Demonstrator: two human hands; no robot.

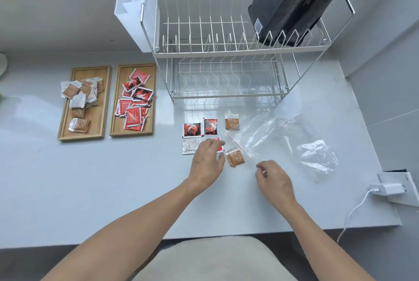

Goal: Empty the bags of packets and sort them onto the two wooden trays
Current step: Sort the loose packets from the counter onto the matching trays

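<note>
Two wooden trays lie at the left: the left tray [65,132] holds several brown packets [78,97], the right tray [113,129] several red packets [133,103]. Loose packets lie in the middle of the counter: two red-and-black ones [192,129] [210,127], a silver-backed one [189,146], two brown ones [231,121] [235,157]. My left hand [207,162] rests its fingers on a red packet [219,145]. My right hand [273,181] hovers beside the mouth of an empty clear zip bag [267,135], fingers curled, holding nothing that I can see.
A second crumpled clear bag [318,158] lies at the right. A white wire dish rack [217,49] stands behind, with a black bag [294,1] on its top tier. A white charger and cable [383,190] sit at the counter's right edge.
</note>
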